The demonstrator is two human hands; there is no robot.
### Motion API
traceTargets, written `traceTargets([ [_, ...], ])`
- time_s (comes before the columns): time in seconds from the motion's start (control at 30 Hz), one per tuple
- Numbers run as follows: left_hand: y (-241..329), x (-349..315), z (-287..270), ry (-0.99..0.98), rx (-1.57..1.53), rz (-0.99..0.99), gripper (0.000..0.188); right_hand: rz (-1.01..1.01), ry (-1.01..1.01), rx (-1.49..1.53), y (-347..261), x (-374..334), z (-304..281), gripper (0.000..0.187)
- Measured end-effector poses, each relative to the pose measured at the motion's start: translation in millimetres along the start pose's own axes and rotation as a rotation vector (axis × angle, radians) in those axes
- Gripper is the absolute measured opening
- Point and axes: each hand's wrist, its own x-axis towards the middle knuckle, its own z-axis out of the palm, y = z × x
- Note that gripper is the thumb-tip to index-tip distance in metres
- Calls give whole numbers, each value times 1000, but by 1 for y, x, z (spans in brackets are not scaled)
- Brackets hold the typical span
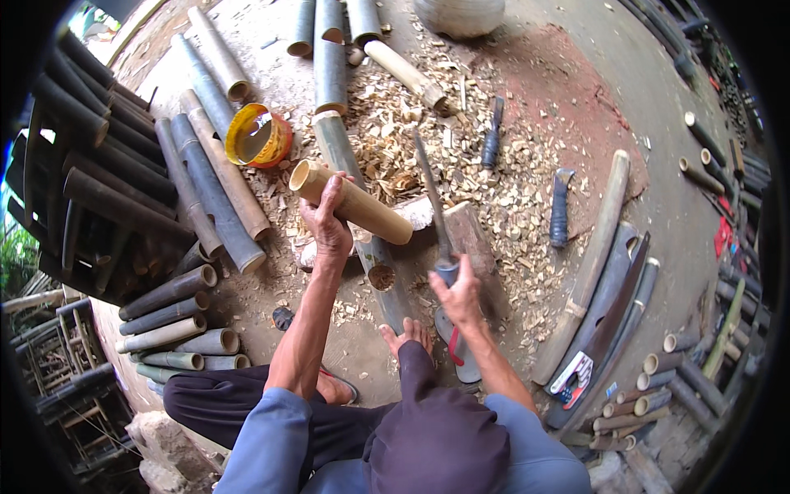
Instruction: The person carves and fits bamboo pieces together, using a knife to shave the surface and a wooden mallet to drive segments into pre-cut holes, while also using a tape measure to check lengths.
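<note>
My left hand (329,218) is closed around a pale, peeled bamboo tube (370,212), its hollow end tilted up to the left. My right hand (461,292) grips a long knife (430,185) by its dark handle; the narrow blade points away from me and stands apart from the tube. Under the tube, a greenish bamboo pole (333,144) slants toward my bare foot, and a dark-rimmed hollow end shows below it. A wooden block (469,235) lies beside the knife, partly behind the blade.
Wood chips (395,156) cover the ground ahead. A yellow-orange bucket (262,140) holds murky liquid. Two wrapped-handle tools (492,136) and a handsaw (605,321) lie to the right. Bamboo poles (206,181) lie at left, with dark stacked tubes (115,198) beyond.
</note>
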Motion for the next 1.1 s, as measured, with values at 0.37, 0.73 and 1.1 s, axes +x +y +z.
traceTargets([
  [0.37,-6,14,15,161,197,250,26,-147,153,123,-26,11,31,41],
  [0.73,-12,22,11,288,235,251,27,71,-31,40,10,30,53,41],
  [1.1,-15,12,22,301,337,291,25,120,-48,22,11,34,56,36],
])
